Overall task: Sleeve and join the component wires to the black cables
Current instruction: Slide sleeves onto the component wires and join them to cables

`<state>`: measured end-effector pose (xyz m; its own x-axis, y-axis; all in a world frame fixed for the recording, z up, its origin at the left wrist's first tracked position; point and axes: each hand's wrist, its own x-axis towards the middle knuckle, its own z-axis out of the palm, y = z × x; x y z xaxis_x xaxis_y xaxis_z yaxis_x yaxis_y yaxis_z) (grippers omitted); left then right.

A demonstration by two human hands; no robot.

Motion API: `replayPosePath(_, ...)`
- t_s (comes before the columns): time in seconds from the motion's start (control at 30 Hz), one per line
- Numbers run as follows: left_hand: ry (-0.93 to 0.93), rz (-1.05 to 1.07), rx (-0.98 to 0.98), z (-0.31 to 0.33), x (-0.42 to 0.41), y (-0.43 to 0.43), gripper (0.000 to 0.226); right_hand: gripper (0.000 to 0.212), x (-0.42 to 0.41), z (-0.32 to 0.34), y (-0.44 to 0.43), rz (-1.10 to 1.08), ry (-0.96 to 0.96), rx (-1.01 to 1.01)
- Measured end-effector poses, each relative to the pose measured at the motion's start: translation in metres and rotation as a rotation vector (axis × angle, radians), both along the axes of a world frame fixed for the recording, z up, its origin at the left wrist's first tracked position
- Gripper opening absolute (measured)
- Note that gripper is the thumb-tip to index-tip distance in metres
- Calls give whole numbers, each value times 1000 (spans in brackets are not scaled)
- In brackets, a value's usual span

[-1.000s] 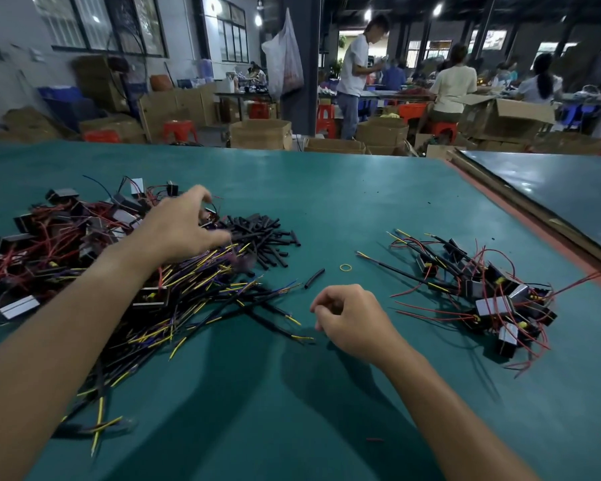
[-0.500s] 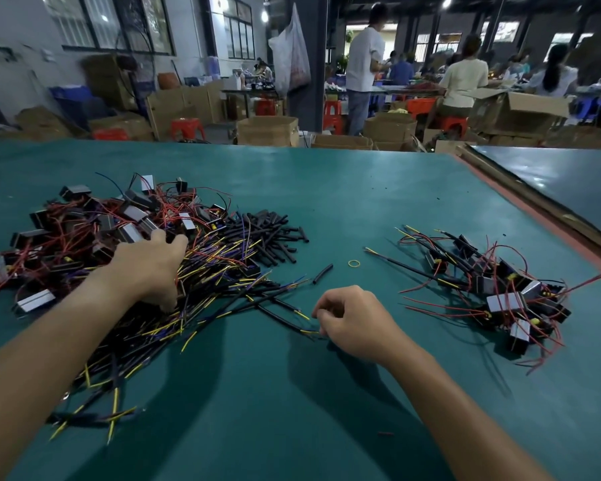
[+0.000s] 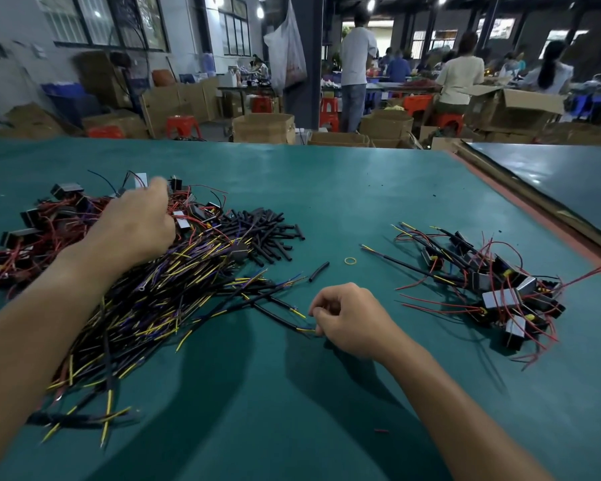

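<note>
A heap of black cables [image 3: 160, 300] with yellow and purple ends covers the left of the green table [image 3: 327, 189]. Behind it lie black box components with red wires [image 3: 46, 223]. My left hand [image 3: 136, 223] reaches over this heap, its blurred fingertips among the components; what they hold is hidden. My right hand [image 3: 351, 321] pinches the yellow-tipped end of one black cable [image 3: 278, 315] lying on the table. Short black sleeves [image 3: 268, 234] are piled beyond the cables, and one loose sleeve [image 3: 319, 270] lies apart.
A pile of joined components with cables and red wires [image 3: 493, 286] lies to the right. A yellow rubber band [image 3: 350, 261] sits mid-table. A second dark table [image 3: 569, 182] adjoins at the right. Cardboard boxes [image 3: 262, 128] and several people are beyond the far edge.
My left hand has moved from the cable heap forward and up onto the components. My right hand has stayed in place at the cable's end.
</note>
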<state>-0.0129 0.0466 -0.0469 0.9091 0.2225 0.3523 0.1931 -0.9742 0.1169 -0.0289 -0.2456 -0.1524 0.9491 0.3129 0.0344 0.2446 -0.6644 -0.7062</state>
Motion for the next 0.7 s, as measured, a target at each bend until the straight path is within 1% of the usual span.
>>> replayPosePath(0.07,-120,-39,-29,13,-2,-6,40,18,0,0,0,5,0,1)
replayPosePath(0.1,-214,-88,-64,21,-4,-10,42,18,0,0,0,7,-2,-1)
replayPosePath(0.17,-419,-232,-142,37,-10,-20,40,18,1,1,0,8,-8,-3)
replayPosePath(0.2,-488,-304,-186,45,-13,-28,38,18,1,1,0,6,-11,-6)
replayPosePath(0.27,-546,-435,-305,57,-17,-45,33,19,1,2,-1,4,-23,-15)
replayPosePath(0.33,-501,-534,-445,63,-22,-63,30,17,0,2,-1,-2,-31,-8)
replayPosePath(0.4,-355,-594,-619,62,-26,-77,29,15,0,3,0,-7,-11,51)
replayPosePath(0.43,-259,-614,-723,58,-29,-84,29,14,0,4,1,2,22,121)
replayPosePath(0.5,-101,-641,-866,44,-34,-99,29,9,-1,9,3,54,138,354)
replayPosePath(0.57,-16,-683,-890,23,-39,-116,29,17,-2,14,2,136,273,584)
replayPosePath(0.63,36,-724,-937,2,-42,-135,28,32,-4,18,0,235,345,700)
replayPosePath(0.7,33,-738,-966,-17,-42,-148,27,41,-5,19,-1,314,355,777)
